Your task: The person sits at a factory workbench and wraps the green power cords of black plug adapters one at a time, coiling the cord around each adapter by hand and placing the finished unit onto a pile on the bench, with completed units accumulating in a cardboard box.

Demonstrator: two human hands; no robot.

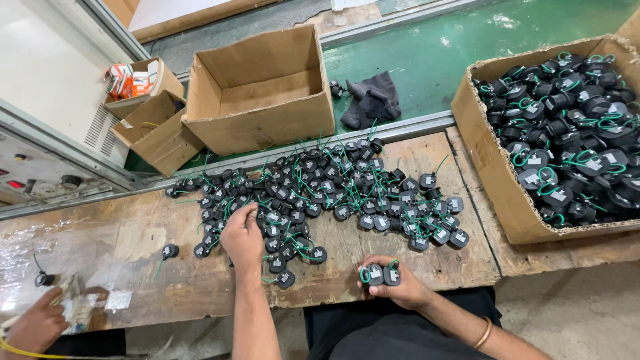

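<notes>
Black round components with green wire leads (320, 190) lie spread in a loose heap across the middle of the wooden worktop (133, 247); the heap serves as landmark below. Left hand (243, 233): fingers curled down into the near-left edge of the heap, fingertips touching components there; whether it pinches one cannot be told. Right hand (393, 283): closed around two held components (382, 274), pale labels up, a green lead looping at the thumb side; it sits at the worktop's near edge, just nearer than the heap's right part and apart from it.

A single stray component (169, 251) lies left of the heap, apart from it. Further left of the heap, at the near corner, another person's hand (37, 327) rests on a clear plastic packet (80, 303), with a yellow cable (27, 351) beneath.

Right of the heap: large cardboard box (493, 180), full of the same black components with green leads. Beyond the heap, on the green conveyor belt (427, 60): open cardboard carton (260, 93), nothing visible inside; a dark grey cloth (373, 100) just right of that carton. Beyond-left of the heap: two small cartons (157, 130), the farther one holding orange and white packets (130, 80). Far left of the heap: a pale machine panel with knobs (40, 173).
</notes>
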